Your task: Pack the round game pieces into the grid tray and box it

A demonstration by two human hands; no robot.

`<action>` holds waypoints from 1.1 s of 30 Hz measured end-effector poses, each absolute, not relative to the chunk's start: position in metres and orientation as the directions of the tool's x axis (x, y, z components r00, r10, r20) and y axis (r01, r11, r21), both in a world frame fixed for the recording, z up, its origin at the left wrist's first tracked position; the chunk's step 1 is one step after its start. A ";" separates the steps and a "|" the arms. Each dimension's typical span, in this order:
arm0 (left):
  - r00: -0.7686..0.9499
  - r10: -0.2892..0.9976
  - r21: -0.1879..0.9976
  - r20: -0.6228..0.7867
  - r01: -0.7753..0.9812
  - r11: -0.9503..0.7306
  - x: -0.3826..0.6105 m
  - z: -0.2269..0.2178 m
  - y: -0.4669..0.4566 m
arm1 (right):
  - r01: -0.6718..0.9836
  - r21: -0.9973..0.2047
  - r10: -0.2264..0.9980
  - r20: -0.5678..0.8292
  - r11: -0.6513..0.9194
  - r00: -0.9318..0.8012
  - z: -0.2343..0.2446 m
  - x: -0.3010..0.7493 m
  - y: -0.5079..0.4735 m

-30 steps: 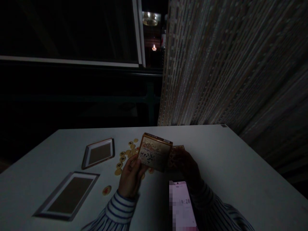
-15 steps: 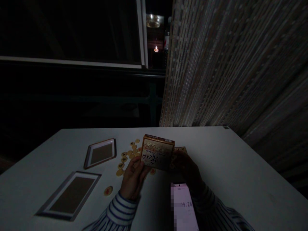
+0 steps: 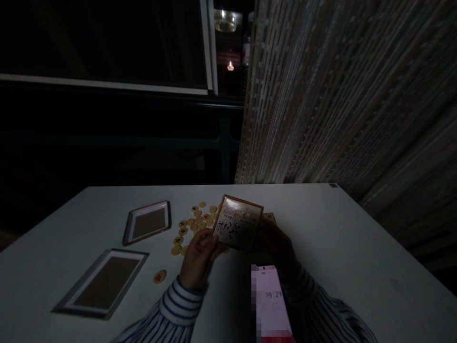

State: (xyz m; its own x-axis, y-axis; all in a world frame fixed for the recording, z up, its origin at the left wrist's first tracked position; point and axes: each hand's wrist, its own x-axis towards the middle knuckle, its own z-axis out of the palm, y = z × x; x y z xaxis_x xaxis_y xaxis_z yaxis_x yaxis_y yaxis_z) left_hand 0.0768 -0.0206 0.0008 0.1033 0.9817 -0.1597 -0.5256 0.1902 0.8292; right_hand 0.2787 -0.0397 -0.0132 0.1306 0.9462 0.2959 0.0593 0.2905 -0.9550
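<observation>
A small, square, gold-brown Chinese chess box (image 3: 238, 221) with dark lettering is held up above the table, tilted. My left hand (image 3: 200, 257) grips its left lower corner, thumb on the front. At its right edge is my right hand (image 3: 280, 245), in deep shadow, with fingers closed on the box. Round Chinese chess pieces (image 3: 196, 220) lie loose behind and left of the box, partly hidden by it. One piece with a red mark (image 3: 159, 277) lies apart, nearer me. Behind my right hand shows part of a patterned card or box (image 3: 269, 217).
Two shallow trays lie at left on the white table (image 3: 339, 286): a brown-rimmed one (image 3: 125, 228) and a grey-rimmed one (image 3: 78, 312). A lit phone (image 3: 271, 295) sits by my right forearm. Beyond the table hang a curtain (image 3: 303, 95) and a dark window.
The box has tipped so its top edge band no longer shows and its front faces up more. Both hands keep hold of it. The whole view has shifted slightly.
</observation>
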 end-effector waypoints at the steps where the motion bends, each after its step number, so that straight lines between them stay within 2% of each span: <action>1: 0.100 0.983 0.830 -0.157 -0.526 0.186 0.077 0.001 -0.020 | 0.065 -0.955 0.946 0.297 0.291 0.127 -0.014 0.279 -0.040; 10: 0.065 0.988 0.825 -0.141 -0.544 0.153 0.076 0.001 -0.019 | 0.195 -0.924 0.920 0.361 0.330 0.154 -0.017 0.279 -0.038; 18: 0.024 0.988 0.812 -0.150 -0.567 0.137 0.072 -0.011 -0.013 | 0.265 -0.892 0.870 0.430 0.367 0.243 -0.012 0.286 -0.037; 33: -0.011 0.987 0.820 -0.160 -0.558 0.127 0.072 -0.014 -0.009 | 0.211 -0.919 0.899 0.377 0.333 0.221 -0.010 0.290 -0.035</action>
